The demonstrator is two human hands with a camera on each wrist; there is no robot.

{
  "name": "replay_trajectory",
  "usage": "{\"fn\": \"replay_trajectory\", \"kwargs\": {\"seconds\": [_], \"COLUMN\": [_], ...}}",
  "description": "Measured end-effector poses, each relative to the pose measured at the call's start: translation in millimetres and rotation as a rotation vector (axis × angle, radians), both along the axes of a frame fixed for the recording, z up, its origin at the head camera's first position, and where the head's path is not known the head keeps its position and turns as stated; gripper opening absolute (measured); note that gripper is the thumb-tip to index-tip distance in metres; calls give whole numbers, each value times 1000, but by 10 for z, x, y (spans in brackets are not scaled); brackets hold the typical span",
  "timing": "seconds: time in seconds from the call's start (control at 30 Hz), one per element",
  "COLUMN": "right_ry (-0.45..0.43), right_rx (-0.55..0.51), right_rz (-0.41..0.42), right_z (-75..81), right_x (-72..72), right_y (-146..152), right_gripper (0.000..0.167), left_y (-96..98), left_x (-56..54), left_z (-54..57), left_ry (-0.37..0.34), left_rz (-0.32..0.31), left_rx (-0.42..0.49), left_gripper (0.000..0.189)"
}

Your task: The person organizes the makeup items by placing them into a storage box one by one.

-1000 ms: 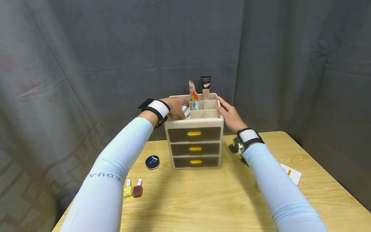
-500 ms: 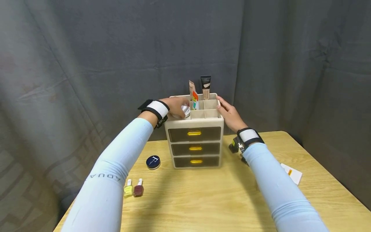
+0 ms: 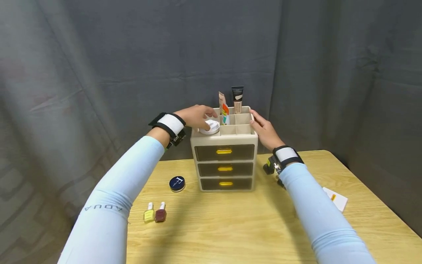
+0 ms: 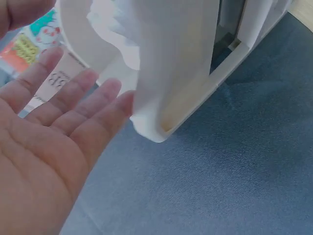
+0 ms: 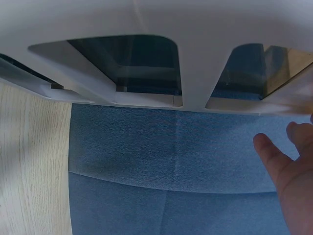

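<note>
A cream desktop organizer (image 3: 225,140) with compartments on top and three drawers stands at the table's back. In its top left compartment sits a round white container (image 3: 212,128). My left hand (image 3: 195,116) hovers over that compartment, fingers spread and bent a little, holding nothing; in the left wrist view its fingertips lie near the white wall. My right hand (image 3: 267,134) rests its fingers against the organizer's right top edge. A black-capped beige tube (image 3: 237,101), a pinkish tube (image 3: 221,99) and a small orange-and-white tube (image 3: 225,116) stand in the compartments.
A round navy compact (image 3: 177,183) lies left of the organizer on the wooden table (image 3: 224,227). Nearer are a yellow nail polish bottle (image 3: 149,215) and a dark red one (image 3: 160,215). A white flat box (image 3: 336,200) lies at right, partly behind the sleeve. A grey curtain (image 3: 132,55) hangs behind.
My left hand has let go of the round white container and moved slightly up and left, its fingers opening. The right hand stays at the organizer's edge.
</note>
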State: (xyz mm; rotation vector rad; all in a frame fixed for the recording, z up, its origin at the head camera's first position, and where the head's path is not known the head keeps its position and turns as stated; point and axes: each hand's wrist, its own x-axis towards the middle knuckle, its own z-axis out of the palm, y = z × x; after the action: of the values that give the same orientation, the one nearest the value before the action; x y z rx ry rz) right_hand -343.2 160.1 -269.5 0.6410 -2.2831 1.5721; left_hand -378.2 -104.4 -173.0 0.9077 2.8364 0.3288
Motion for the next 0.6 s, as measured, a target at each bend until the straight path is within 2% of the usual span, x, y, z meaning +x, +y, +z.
{"fn": "replay_trajectory", "kwargs": {"seconds": [0.2,0.3,0.53,0.6], "right_ry": [11,20,-1,3], "right_rx": [19,21,29,33], "right_rz": [-35,-39,-18,-19], "right_z": [-160,-196,27,28], "right_x": [-235,-286,21,19], "right_y": [104,126,43,47], "right_gripper": [52,52,50,50], "left_y": [-88,-153,-411,-491], "left_x": [146,222,403,459], "left_z": [45,57,24,3], "left_ry": [30,42,93,107], "left_rz": [-46,-55,-59,-49], "left_rx": [36,56,141,159], "left_gripper": [50,49,46,45]}}
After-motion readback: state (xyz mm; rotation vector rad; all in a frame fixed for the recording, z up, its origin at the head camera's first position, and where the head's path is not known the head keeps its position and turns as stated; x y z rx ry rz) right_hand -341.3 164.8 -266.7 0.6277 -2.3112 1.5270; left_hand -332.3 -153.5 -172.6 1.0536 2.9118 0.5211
